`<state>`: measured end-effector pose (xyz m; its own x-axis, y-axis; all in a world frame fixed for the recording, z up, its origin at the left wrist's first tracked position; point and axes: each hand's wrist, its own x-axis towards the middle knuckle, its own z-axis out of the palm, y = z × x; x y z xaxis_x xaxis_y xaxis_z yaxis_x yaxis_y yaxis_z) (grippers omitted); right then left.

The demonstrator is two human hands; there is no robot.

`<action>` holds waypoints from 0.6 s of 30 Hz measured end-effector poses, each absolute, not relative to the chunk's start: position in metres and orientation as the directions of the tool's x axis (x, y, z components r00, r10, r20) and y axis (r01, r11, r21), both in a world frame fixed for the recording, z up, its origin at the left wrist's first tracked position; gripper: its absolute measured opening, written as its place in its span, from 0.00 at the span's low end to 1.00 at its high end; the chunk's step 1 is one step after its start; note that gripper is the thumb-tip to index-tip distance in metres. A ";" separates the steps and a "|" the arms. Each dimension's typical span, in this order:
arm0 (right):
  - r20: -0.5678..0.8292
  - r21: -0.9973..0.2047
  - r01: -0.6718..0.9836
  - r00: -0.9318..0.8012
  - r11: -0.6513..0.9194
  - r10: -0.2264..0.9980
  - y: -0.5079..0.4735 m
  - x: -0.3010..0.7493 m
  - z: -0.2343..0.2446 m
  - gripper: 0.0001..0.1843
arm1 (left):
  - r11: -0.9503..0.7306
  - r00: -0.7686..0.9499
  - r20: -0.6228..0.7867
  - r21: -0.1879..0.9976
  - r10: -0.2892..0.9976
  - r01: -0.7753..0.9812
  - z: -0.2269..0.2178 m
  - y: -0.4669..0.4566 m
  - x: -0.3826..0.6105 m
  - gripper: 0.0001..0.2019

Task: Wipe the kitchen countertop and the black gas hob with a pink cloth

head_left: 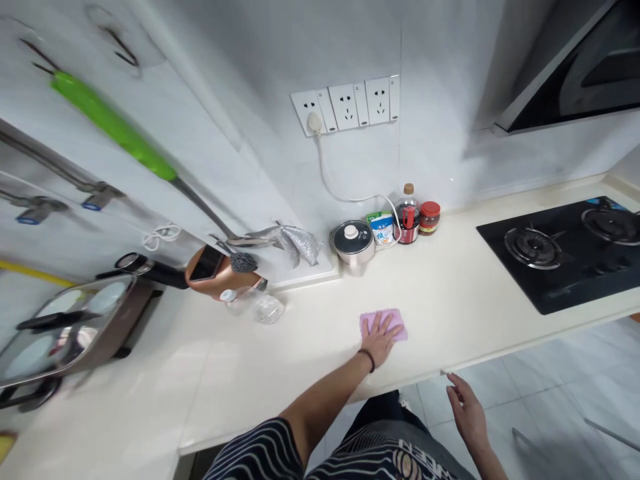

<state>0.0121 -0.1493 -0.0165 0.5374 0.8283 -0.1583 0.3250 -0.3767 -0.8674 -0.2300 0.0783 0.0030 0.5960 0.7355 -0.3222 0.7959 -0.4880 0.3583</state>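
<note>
My left hand [379, 343] lies flat with spread fingers on a folded pink cloth [399, 327], pressing it against the pale countertop [310, 360]. A dark bracelet circles that wrist. Past the counter's front edge, my right hand [467, 410] hangs in the air, its fingers loosely bent and apart, with nothing in it. Behind the cloth, close to the wall, stands a small electric pot [353, 245] with a dark lid and a pale knob.
Beside the pot are a white-blue packet [383, 230], a dark bottle [407, 213] and a red-lidded jar [429, 218]. A black gas hob [565, 250] is at right. Leftward lie a clear plastic bottle [255, 305] and a large glass-lidded pan [75, 327]. A cord [345, 199] hangs from the sockets.
</note>
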 end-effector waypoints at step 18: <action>-0.279 -0.789 0.246 0.674 -0.563 0.685 -0.140 0.023 0.007 0.39 | -0.370 0.499 -0.333 0.380 0.800 0.848 0.023 0.294 -0.122 0.31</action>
